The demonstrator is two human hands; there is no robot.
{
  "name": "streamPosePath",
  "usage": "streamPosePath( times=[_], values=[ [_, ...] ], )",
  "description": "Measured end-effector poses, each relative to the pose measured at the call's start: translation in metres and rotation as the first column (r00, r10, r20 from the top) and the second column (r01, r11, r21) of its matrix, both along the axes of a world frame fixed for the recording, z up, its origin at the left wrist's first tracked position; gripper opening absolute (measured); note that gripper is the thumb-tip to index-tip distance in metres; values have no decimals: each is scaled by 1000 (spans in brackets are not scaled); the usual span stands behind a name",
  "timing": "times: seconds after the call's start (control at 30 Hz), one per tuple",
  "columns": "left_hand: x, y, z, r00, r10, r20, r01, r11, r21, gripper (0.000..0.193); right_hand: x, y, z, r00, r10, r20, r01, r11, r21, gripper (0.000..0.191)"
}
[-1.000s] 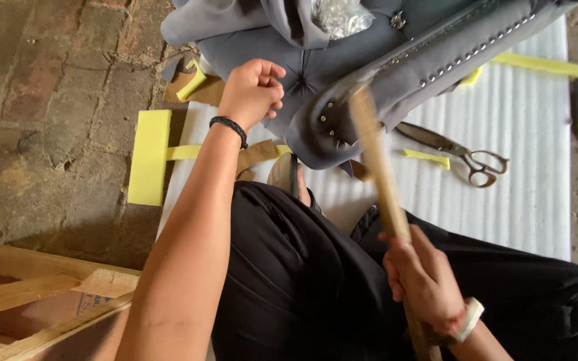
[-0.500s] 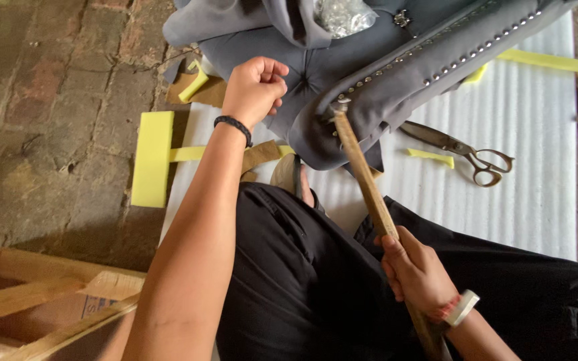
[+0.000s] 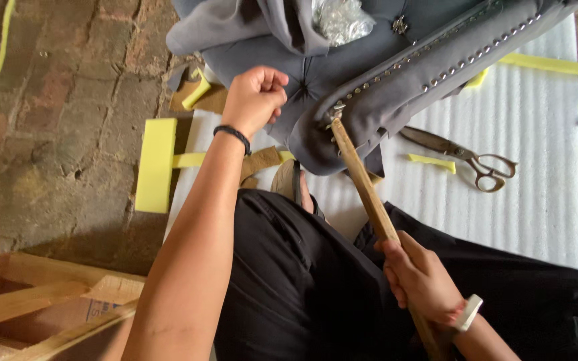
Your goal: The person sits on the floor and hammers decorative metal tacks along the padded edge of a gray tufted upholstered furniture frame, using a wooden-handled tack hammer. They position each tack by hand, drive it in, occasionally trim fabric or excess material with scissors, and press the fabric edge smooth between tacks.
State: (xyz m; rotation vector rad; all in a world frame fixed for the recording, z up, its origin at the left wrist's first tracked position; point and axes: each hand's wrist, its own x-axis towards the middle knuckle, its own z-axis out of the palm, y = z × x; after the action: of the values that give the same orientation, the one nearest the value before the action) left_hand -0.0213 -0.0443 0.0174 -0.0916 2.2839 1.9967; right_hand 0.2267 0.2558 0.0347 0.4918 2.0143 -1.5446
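The hammer [image 3: 369, 200] lies with its long axis running diagonally, its head up and to the left, its handle end down to the right. The handle is pale, smooth wood; the small metal head rests on the edge of the grey upholstered piece [image 3: 382, 87], beside a row of round metal studs [image 3: 436, 67]. The fabric is smooth and folded, with a buttoned tuft. The right hand [image 3: 419, 277] is clenched around the lower handle. The left hand [image 3: 254, 97] is closed in a fist, knuckles against the grey fabric; whether it grips anything cannot be told. Metal scissors [image 3: 463, 157] lie nearby on the ribbed white foam sheet [image 3: 536, 194]. Yellow foam offcuts [image 3: 155, 164] lie on the brick floor [image 3: 55, 120].
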Motion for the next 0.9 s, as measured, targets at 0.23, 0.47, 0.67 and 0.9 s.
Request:
streamPosePath(
  times=[0.23,0.47,0.67,0.9],
  values=[
    [-1,5,4,999,34,13,-34,999,-20,20,-47,30,0,937,-228,-263,190,968,-163,27],
    [-23,51,17,942,-62,-329,-76,917,-390,11,-91,36,-4,871,-351,-343,305,935,-181,33],
    [-103,147,19,806,-321,-498,-42,808,-588,10,-89,45,-14,890,-401,-216,346,905,-249,30],
    [-163,217,4,729,-331,-599,-299,634,-714,9,-93,49,-14,907,-378,-188,324,909,-262,30]
  ],
)
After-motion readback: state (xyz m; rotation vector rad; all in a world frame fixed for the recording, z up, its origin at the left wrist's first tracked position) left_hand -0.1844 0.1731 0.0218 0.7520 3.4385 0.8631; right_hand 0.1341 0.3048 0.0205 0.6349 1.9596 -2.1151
